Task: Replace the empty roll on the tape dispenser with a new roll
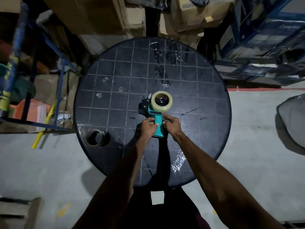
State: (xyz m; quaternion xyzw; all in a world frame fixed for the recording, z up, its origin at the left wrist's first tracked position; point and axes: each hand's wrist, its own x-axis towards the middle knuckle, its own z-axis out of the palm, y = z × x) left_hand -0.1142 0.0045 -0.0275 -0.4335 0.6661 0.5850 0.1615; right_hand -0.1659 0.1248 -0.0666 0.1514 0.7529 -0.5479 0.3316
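The tape dispenser (pixel 152 114) lies near the middle of the round dark tabletop (pixel 105 76), its teal handle pointing toward the person and its black cutter end turned to the left. A full roll of clear tape (pixel 162 101) sits on the dispenser's hub, its open face turned up so that the dark hub shows in the centre. The left hand (pixel 148 127) is closed around the left side of the teal handle, thumb lying against it. The right hand (pixel 171 123) is just beside the handle on the other side, its fingers drawn together in a pinch on what looks like a thin strip of tape running from the roll; the strip itself is too faint to make out with certainty. Both forearms reach in from the lower edge of the view. The empty cardboard core (pixel 96 138) stands well apart from the dispenser, near the tabletop's left rim on the person's side. Strips of clear tape (pixel 162 63) are stuck on the far part of the gridded surface, and more crumpled tape (pixel 177 160) lies near the right forearm. Around the tabletop are a grey concrete floor (pixel 49 162), a blue metal rack (pixel 34 66) to the left and stacked cardboard boxes (pixel 189 15) behind.
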